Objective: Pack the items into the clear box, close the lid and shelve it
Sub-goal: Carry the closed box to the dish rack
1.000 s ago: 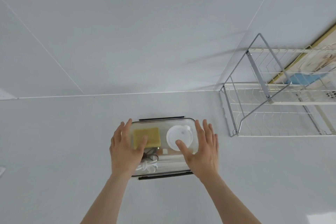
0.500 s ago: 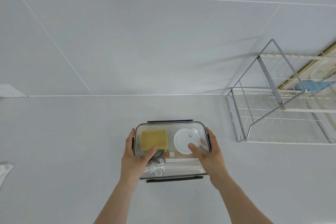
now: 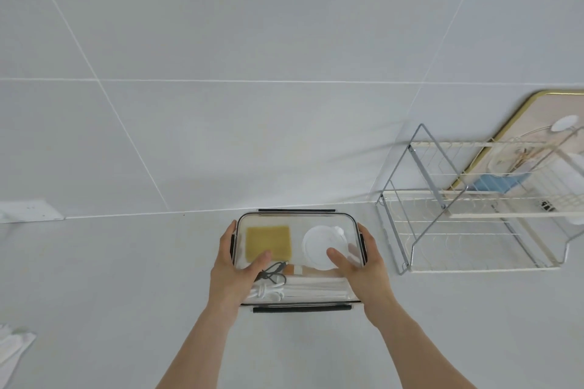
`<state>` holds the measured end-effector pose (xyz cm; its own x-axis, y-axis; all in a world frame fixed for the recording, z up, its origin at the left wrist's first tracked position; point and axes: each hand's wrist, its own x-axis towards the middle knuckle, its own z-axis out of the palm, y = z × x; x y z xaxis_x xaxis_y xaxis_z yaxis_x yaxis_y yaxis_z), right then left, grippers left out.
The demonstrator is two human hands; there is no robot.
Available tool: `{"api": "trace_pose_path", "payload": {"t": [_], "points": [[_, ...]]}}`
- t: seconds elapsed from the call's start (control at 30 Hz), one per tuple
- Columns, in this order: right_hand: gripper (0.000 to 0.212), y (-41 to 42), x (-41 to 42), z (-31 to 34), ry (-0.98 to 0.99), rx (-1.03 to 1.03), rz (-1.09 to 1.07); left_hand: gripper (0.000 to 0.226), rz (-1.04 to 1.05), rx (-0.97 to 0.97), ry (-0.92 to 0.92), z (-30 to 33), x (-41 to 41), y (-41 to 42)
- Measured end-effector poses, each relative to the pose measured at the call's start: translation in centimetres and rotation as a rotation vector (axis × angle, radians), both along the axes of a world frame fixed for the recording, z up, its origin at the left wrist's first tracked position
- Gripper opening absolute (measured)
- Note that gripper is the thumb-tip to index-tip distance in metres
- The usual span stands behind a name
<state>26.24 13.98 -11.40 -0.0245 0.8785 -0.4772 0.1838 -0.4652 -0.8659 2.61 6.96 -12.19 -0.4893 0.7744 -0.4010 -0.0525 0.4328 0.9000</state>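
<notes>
My left hand [image 3: 232, 268] and right hand [image 3: 363, 265] clamp the short ends of the lidded clear box [image 3: 298, 224], thumbs pressed on top. It sits on the white counter [image 3: 94, 294], left of the wire rack [image 3: 474, 230].

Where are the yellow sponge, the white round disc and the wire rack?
yellow sponge [image 3: 268, 238]: head view, middle of its top face.
white round disc [image 3: 317, 245]: head view, its flat top.
wire rack [image 3: 418, 196]: head view, left frame corner.

head view: worn on the person's head, facing forward and down | close above the clear box [image 3: 298, 259] held in left hand [image 3: 232, 268] and right hand [image 3: 363, 265] — forearms enter from bottom edge | wide-angle, white wall fills upper half — wire rack [image 3: 474, 215] at right | only one view, no overlap
</notes>
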Motion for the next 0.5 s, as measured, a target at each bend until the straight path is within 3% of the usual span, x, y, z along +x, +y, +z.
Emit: {"api": "trace_pose_path", "payload": {"t": [0.5], "points": [[0.085,0.7,-1.1,4.6,0.037,0.108,-0.004,0.088,-0.012,0.097,0.041,4.4,-1.3,0.7]]}}
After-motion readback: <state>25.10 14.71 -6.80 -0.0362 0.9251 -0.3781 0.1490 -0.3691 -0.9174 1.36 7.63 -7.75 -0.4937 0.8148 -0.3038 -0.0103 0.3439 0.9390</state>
